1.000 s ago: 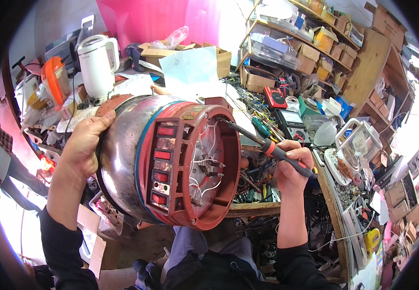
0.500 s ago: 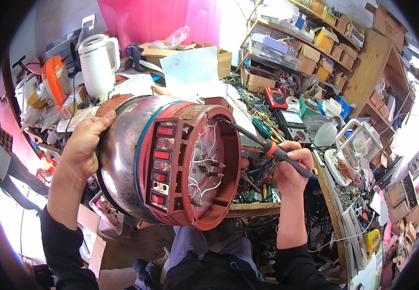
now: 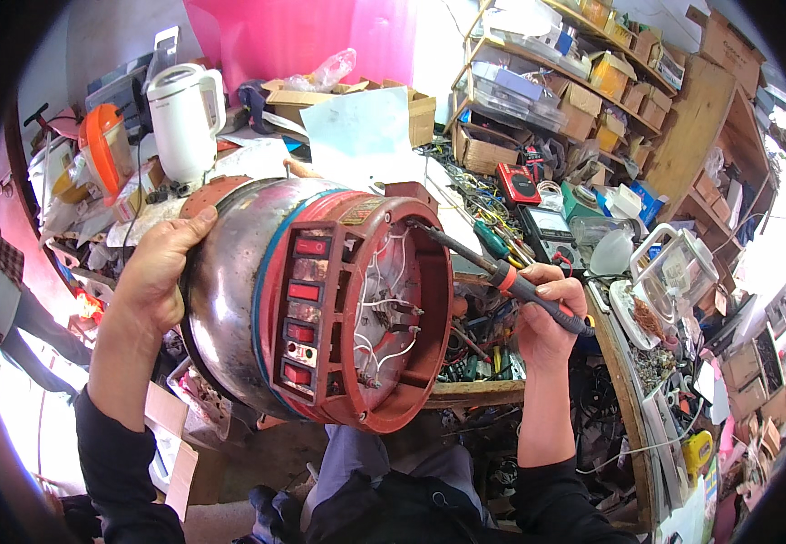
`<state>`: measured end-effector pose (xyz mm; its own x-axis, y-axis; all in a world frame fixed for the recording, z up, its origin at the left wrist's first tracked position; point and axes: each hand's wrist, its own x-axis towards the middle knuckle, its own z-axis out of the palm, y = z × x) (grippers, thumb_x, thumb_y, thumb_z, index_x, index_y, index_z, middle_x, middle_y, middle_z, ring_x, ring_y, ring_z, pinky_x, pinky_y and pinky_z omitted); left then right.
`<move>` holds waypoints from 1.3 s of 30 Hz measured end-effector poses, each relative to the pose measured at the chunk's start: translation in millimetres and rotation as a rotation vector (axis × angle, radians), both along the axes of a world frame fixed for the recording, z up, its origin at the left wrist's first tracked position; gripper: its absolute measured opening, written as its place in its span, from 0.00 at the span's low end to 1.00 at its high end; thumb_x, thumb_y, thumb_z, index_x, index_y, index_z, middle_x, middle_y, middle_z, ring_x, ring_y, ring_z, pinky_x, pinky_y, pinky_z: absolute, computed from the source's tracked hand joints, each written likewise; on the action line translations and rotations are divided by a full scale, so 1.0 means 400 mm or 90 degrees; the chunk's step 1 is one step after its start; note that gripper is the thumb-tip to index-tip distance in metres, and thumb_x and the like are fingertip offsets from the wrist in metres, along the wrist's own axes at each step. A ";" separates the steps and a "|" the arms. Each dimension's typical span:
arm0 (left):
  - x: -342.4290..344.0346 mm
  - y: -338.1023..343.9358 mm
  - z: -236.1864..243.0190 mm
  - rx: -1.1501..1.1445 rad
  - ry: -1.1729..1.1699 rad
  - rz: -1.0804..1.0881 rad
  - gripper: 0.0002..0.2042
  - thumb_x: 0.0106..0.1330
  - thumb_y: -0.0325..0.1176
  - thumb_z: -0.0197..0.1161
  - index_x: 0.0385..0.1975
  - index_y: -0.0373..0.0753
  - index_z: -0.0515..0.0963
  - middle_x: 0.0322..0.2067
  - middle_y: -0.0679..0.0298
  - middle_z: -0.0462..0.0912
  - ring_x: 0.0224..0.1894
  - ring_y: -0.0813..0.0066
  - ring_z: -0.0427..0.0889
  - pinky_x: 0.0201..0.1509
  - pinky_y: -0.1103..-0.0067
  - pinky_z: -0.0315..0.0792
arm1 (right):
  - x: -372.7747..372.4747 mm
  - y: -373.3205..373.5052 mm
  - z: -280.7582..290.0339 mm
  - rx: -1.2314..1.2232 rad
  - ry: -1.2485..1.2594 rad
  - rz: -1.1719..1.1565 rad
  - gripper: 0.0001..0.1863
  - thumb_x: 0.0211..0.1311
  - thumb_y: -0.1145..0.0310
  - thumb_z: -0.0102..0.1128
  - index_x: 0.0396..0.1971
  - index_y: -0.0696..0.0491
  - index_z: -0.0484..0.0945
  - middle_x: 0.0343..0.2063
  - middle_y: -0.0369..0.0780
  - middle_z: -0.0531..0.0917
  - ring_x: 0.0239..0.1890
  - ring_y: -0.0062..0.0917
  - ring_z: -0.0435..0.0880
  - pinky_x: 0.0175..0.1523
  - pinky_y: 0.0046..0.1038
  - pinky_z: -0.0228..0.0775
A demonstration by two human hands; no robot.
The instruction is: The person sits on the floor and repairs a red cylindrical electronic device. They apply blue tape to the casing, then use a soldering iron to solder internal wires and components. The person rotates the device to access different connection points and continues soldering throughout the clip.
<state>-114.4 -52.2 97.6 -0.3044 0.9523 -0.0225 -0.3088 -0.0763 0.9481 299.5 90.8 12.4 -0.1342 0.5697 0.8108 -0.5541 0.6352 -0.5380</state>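
Observation:
A round steel appliance [image 3: 229, 290] with a red base lies tilted on its side in front of me, its hollow underside facing right. Along the red band sit several red rocker switches [image 3: 302, 291] in a panel. White wires [image 3: 366, 349] and terminals show inside the base. My left hand [image 3: 161, 263] grips the far left rim, thumb on the outside; its other fingers are mostly hidden. In my right hand [image 3: 549, 313] is a screwdriver [image 3: 531, 292] with a black handle and an orange band. Its dark shaft reaches into the upper inside edge of the base.
A cluttered workbench [image 3: 479, 393] lies behind, with tools, loose wires and a red multimeter [image 3: 518, 184]. A white jug [image 3: 184, 122] stands back left. Crowded shelves [image 3: 583, 63] rise at back right. A glass jug [image 3: 678, 267] sits at the right. Another person's legs [image 3: 48, 326] show far left.
Almost nothing differs. My right hand and the screwdriver have shifted very slightly, with the tip still at the inside edge of the base.

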 end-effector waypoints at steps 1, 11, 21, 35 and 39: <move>-0.002 0.000 -0.001 -0.002 0.002 -0.007 0.14 0.80 0.36 0.55 0.48 0.32 0.82 0.42 0.60 0.88 0.40 0.75 0.87 0.47 0.77 0.82 | 0.000 0.000 0.000 -0.001 0.000 -0.002 0.16 0.51 0.79 0.77 0.39 0.53 0.83 0.48 0.51 0.84 0.52 0.36 0.84 0.60 0.40 0.76; -0.007 0.003 -0.007 0.003 -0.001 0.001 0.14 0.80 0.36 0.56 0.47 0.31 0.82 0.42 0.60 0.89 0.40 0.75 0.87 0.46 0.77 0.83 | 0.004 0.000 0.000 0.002 -0.003 -0.007 0.15 0.51 0.80 0.76 0.38 0.53 0.82 0.47 0.51 0.84 0.51 0.36 0.84 0.59 0.39 0.76; 0.001 0.001 -0.003 0.005 0.008 0.007 0.14 0.80 0.36 0.55 0.48 0.31 0.81 0.42 0.60 0.88 0.39 0.76 0.87 0.46 0.78 0.83 | 0.006 0.003 -0.001 0.009 0.001 -0.002 0.15 0.51 0.80 0.76 0.39 0.53 0.82 0.48 0.51 0.84 0.51 0.36 0.84 0.59 0.40 0.76; 0.000 0.001 -0.007 0.008 0.013 0.011 0.14 0.80 0.37 0.55 0.46 0.31 0.81 0.40 0.59 0.88 0.37 0.76 0.87 0.43 0.79 0.83 | 0.007 -0.002 -0.003 0.014 -0.033 -0.018 0.15 0.55 0.74 0.77 0.40 0.52 0.79 0.48 0.48 0.82 0.51 0.34 0.83 0.59 0.37 0.76; -0.007 0.000 -0.010 0.006 0.014 0.003 0.14 0.80 0.37 0.55 0.46 0.31 0.81 0.40 0.59 0.88 0.37 0.76 0.87 0.44 0.78 0.83 | 0.007 -0.001 -0.005 0.008 -0.008 -0.004 0.15 0.53 0.77 0.77 0.39 0.53 0.81 0.47 0.50 0.83 0.51 0.35 0.84 0.58 0.38 0.78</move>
